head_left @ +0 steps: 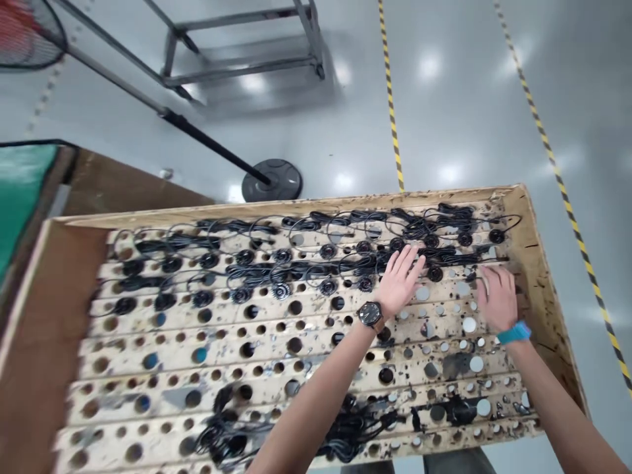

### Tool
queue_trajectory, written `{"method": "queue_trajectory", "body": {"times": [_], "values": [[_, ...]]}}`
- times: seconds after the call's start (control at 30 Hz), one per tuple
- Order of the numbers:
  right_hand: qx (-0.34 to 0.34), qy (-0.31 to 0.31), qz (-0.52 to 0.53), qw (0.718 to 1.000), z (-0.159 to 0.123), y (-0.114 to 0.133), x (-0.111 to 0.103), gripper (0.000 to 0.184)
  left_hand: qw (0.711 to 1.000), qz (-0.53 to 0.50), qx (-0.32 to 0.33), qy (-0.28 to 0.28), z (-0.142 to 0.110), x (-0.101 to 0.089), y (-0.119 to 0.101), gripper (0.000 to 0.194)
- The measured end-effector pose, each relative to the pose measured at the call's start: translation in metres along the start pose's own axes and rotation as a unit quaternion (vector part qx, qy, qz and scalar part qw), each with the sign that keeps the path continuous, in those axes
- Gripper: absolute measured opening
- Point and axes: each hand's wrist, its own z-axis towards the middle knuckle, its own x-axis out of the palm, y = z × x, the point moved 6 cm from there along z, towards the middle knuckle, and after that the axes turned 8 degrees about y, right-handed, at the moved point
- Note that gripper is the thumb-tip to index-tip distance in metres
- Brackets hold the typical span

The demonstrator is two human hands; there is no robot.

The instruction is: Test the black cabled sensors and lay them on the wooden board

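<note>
My left hand [402, 282] reaches over the rows of bundled black cables [296, 270], fingers stretched out and slightly apart, with a watch on the wrist. It rests on or just above the second row, near a round black disc-shaped part [434, 273]. Near the right end of that row, my right hand [500, 297] is curled, with a thin dark cable [486, 284] between thumb and fingers. Each coil appears joined to a round black part, and these lie in two rows on the perforated wooden board [316, 342]. A teal band circles my right wrist.
A raised wooden rim [548, 309] surrounds the board. More tangled black cables [345, 434] lie at the near edge, partly behind my left forearm. Beyond stand a fan's round base [272, 181] and a metal frame [241, 72]. Yellow-black tape [390, 99] marks the floor.
</note>
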Motion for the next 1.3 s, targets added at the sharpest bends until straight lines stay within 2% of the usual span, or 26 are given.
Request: {"method": "queue_trajectory", "body": {"times": [0.07, 0.13, 0.2, 0.27, 0.37, 0.5, 0.6, 0.67, 0.8, 0.9, 1.0, 1.1, 1.2, 1.3], "values": [[-0.017, 0.030, 0.056, 0.998, -0.036, 0.046, 0.013, 0.030, 0.999, -0.017, -0.024, -0.035, -0.024, -0.015, 0.013, 0.062], [-0.030, 0.076, 0.111, 0.990, -0.075, 0.098, 0.030, 0.027, 0.993, -0.035, -0.069, -0.091, -0.060, -0.033, 0.031, 0.058], [-0.037, 0.115, 0.164, 0.979, -0.114, 0.151, 0.045, 0.025, 0.982, -0.051, -0.118, -0.141, -0.106, -0.048, 0.048, 0.054], [-0.049, 0.153, 0.217, 0.963, -0.147, 0.201, 0.059, 0.025, 0.972, -0.063, -0.156, -0.161, -0.158, -0.056, 0.060, 0.048], [-0.062, 0.201, 0.271, 0.939, -0.184, 0.262, 0.074, 0.027, 0.973, -0.076, -0.175, -0.127, -0.232, -0.053, 0.062, 0.038], [-0.057, 0.226, 0.277, 0.932, -0.201, 0.308, 0.094, 0.033, 0.981, -0.122, -0.147, -0.039, -0.307, -0.033, 0.049, 0.026], [-0.051, 0.255, 0.233, 0.937, -0.190, 0.324, 0.109, 0.033, 0.980, -0.143, -0.140, 0.005, -0.342, -0.019, 0.044, 0.026], [-0.054, 0.302, 0.195, 0.932, -0.178, 0.331, 0.119, 0.029, 0.977, -0.141, -0.158, 0.014, -0.359, -0.014, 0.047, 0.027], [-0.068, 0.412, 0.130, 0.899, -0.163, 0.341, 0.131, 0.016, 0.973, -0.148, -0.175, 0.031, -0.383, -0.013, 0.053, 0.027], [-0.077, 0.447, 0.130, 0.882, -0.161, 0.343, 0.133, 0.013, 0.970, -0.136, -0.201, 0.019, -0.403, -0.019, 0.065, 0.025], [-0.052, 0.409, 0.221, 0.884, -0.155, 0.336, 0.122, 0.013, 0.958, -0.113, -0.262, -0.028, -0.425, -0.033, 0.089, 0.026], [-0.012, 0.345, 0.323, 0.881, -0.142, 0.319, 0.100, 0.012, 0.946, -0.129, -0.290, -0.060, -0.439, -0.044, 0.112, 0.030], [0.022, 0.295, 0.361, 0.884, -0.127, 0.302, 0.074, 0.022, 0.941, -0.165, -0.289, -0.057, -0.441, -0.047, 0.125, 0.035], [0.054, 0.274, 0.392, 0.877, -0.114, 0.291, 0.051, 0.027, 0.938, -0.183, -0.289, -0.052, -0.431, -0.045, 0.128, 0.036]]}}
